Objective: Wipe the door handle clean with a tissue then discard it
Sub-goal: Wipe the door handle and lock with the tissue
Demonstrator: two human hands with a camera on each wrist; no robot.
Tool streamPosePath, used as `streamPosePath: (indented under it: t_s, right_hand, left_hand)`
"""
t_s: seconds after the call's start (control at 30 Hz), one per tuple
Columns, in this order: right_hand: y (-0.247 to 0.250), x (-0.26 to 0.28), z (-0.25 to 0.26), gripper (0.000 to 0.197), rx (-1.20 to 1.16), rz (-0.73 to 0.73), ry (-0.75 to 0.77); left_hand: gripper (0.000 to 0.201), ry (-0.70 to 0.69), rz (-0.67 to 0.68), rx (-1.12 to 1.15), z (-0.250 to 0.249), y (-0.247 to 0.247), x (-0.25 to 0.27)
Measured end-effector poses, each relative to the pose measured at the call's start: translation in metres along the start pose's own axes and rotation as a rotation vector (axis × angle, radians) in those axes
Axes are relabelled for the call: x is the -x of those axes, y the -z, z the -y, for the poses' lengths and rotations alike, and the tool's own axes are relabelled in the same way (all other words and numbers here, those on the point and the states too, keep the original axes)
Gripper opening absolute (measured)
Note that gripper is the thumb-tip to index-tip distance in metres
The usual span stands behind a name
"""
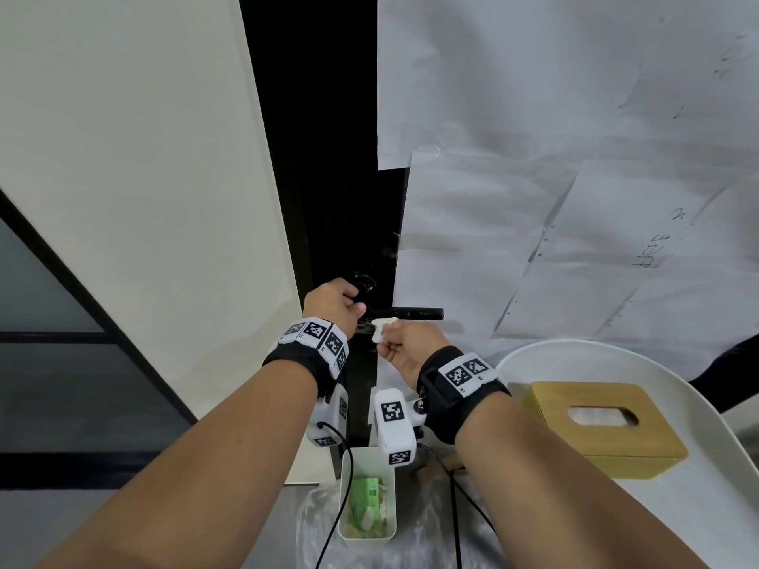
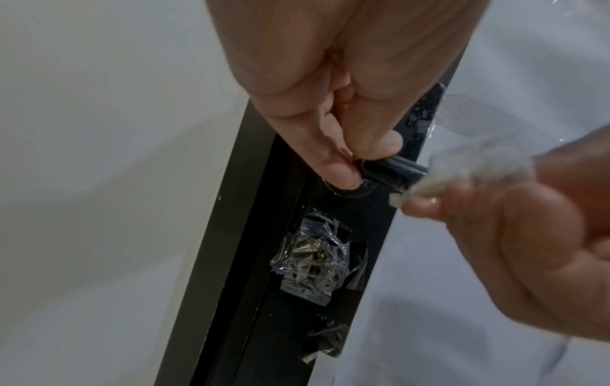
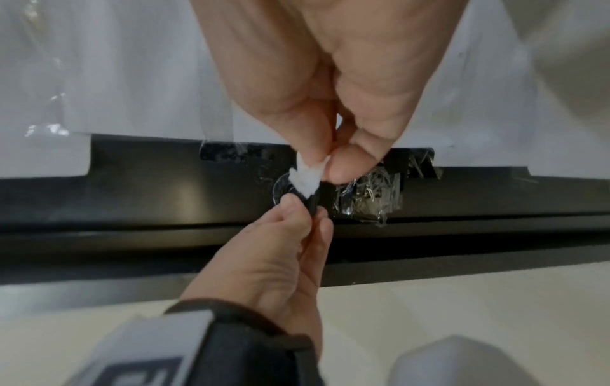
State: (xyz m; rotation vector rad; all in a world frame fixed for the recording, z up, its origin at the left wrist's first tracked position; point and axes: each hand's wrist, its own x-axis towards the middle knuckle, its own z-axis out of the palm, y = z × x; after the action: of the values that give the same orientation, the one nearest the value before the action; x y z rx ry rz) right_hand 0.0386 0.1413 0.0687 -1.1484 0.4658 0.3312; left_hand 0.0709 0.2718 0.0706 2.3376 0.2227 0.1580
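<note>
A black lever door handle [image 1: 417,313] juts right from a black door frame [image 1: 328,178]. My left hand [image 1: 334,301] pinches the handle's base near the round rose; the left wrist view shows its thumb and forefinger on the black handle [image 2: 393,171]. My right hand [image 1: 404,349] pinches a small wad of white tissue [image 1: 382,327] just below the handle. The tissue [image 3: 305,180] touches the handle [image 3: 313,201] close to its base, beside the left hand [image 3: 290,227]. The tissue [image 2: 462,172] looks blurred in the left wrist view.
A white bin [image 1: 349,523] with green and white scraps stands below the hands on a clear plastic bag [image 1: 427,540]. A wooden tissue box [image 1: 603,429] sits on a round white table [image 1: 698,384] at the right. Crumpled tape [image 2: 313,261] covers the lock below the handle. White paper [image 1: 575,158] covers the door.
</note>
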Motion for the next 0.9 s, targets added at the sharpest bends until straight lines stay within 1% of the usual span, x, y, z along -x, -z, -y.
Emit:
streamPosePath:
  t_s: [0.07, 0.13, 0.17, 0.23, 0.33, 0.4, 0.47, 0.57, 0.63, 0.7, 0.73, 0.83, 0.9]
  right_hand:
    - [-0.002, 0.005, 0.004, 0.018, 0.122, 0.061, 0.077]
    - [-0.005, 0.009, 0.015, 0.017, 0.278, 0.052, 0.197]
    - [-0.006, 0.011, 0.021, 0.016, 0.386, 0.010, 0.275]
    - [-0.006, 0.013, 0.033, 0.010, 0.691, -0.099, 0.475]
    - [-0.003, 0.016, 0.042, 0.018, 1.139, -0.209, 0.723]
    - [0.002, 0.016, 0.039, 0.022, 1.412, -0.230, 0.806]
    - [0.006, 0.015, 0.032, 0.027, 1.581, -0.215, 0.795]
    - [0.002, 0.013, 0.021, 0.031, 1.618, -0.159, 0.810]
    - [-0.004, 0.011, 0.019, 0.036, 1.614, -0.082, 0.818]
    - [-0.002, 0.010, 0.024, 0.040, 1.611, -0.043, 0.788]
    - [0.003, 0.010, 0.027, 0.040, 1.612, -0.061, 0.773]
    - [0.022, 0.009, 0.035, 0.035, 1.615, -0.208, 0.743]
    - [0.025, 0.009, 0.036, 0.033, 1.587, -0.231, 0.731]
  left_hand:
    - [0.025, 0.003, -0.004, 0.011, 0.000, -0.001, 0.000]
    - [0.025, 0.018, -0.005, 0.026, 0.000, -0.001, -0.001]
    - [0.025, 0.027, -0.005, 0.026, 0.000, -0.001, 0.000]
    - [0.025, 0.023, -0.005, 0.015, 0.000, -0.001, 0.000]
    - [0.026, 0.015, -0.011, 0.014, -0.001, -0.001, 0.002]
    - [0.027, 0.008, -0.005, 0.002, -0.001, -0.001, 0.003]
    - [0.027, -0.012, 0.007, -0.010, -0.002, 0.000, 0.003]
    - [0.028, -0.021, 0.006, -0.025, -0.003, 0.000, 0.003]
    - [0.028, -0.020, -0.003, -0.031, -0.004, 0.001, 0.004]
    - [0.028, -0.051, -0.015, -0.051, -0.005, 0.002, 0.004]
    - [0.028, -0.073, -0.018, -0.056, -0.004, 0.003, 0.004]
    - [0.029, -0.093, -0.018, -0.024, -0.002, 0.004, 0.007]
    - [0.028, -0.080, -0.029, 0.009, 0.000, 0.004, 0.008]
